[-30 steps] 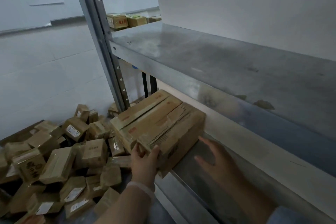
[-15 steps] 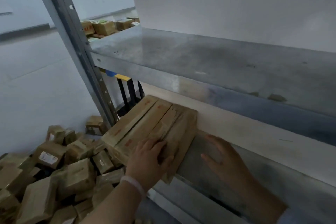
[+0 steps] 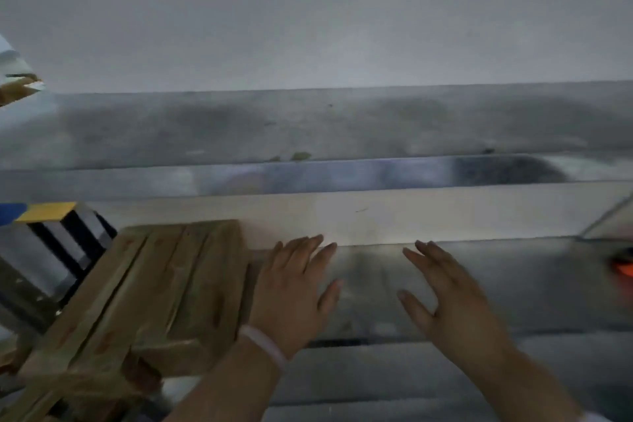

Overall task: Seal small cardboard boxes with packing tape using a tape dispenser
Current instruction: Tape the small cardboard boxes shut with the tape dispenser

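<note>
A stack of flattened brown cardboard boxes (image 3: pixel 164 288) lies at the left end of the lower metal shelf (image 3: pixel 513 301), hanging over its left edge. My left hand (image 3: pixel 294 291) hovers open just right of the stack, fingers spread, a white band on its wrist. My right hand (image 3: pixel 452 298) is open too, palm down above the bare shelf surface, apart from the cardboard. Neither hand holds anything. An orange object (image 3: pixel 621 267), blurred, shows at the right edge of the shelf; I cannot tell what it is.
An upper metal shelf (image 3: pixel 308 134) runs across the view above the hands, with a white wall behind. A blue, yellow and black striped frame (image 3: pixel 58 226) stands at the left behind the stack. More cardboard (image 3: pixel 17 89) shows at the far left.
My left hand has come off the cardboard stack and moved right onto open shelf space. The view has swung right, so the pile of small boxes on the floor is out of sight.
</note>
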The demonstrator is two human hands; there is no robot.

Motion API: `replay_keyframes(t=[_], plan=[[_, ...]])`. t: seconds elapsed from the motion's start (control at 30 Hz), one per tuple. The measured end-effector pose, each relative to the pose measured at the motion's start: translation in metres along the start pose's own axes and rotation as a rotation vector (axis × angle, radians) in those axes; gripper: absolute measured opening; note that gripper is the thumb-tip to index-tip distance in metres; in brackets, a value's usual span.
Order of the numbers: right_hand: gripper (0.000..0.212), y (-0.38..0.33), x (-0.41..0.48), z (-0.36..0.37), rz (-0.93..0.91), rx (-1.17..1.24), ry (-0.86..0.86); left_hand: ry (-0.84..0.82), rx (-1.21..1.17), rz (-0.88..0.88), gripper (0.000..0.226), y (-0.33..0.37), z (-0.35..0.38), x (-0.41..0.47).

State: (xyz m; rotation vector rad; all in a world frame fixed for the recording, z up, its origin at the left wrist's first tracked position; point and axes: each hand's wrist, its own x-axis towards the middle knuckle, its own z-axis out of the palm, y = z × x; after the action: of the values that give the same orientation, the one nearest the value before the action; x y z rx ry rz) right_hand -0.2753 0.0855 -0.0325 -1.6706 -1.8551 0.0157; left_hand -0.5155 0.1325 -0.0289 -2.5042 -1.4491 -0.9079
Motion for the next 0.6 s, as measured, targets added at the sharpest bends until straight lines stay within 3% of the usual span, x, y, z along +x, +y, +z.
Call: replay_keyframes(t=[0.33, 0.6], plan=[[0.061, 0.137, -0.088, -0.164, 0.184, -0.338, 0.155, -0.001, -0.208, 0.354, 0.045, 0.231, 0.062, 0.077], [0.068, 0.270, -0.168, -0.294, 0.397, -0.469, 0.092, -0.018, -0.347, 0.509, 0.046, 0.437, 0.130, 0.110]])
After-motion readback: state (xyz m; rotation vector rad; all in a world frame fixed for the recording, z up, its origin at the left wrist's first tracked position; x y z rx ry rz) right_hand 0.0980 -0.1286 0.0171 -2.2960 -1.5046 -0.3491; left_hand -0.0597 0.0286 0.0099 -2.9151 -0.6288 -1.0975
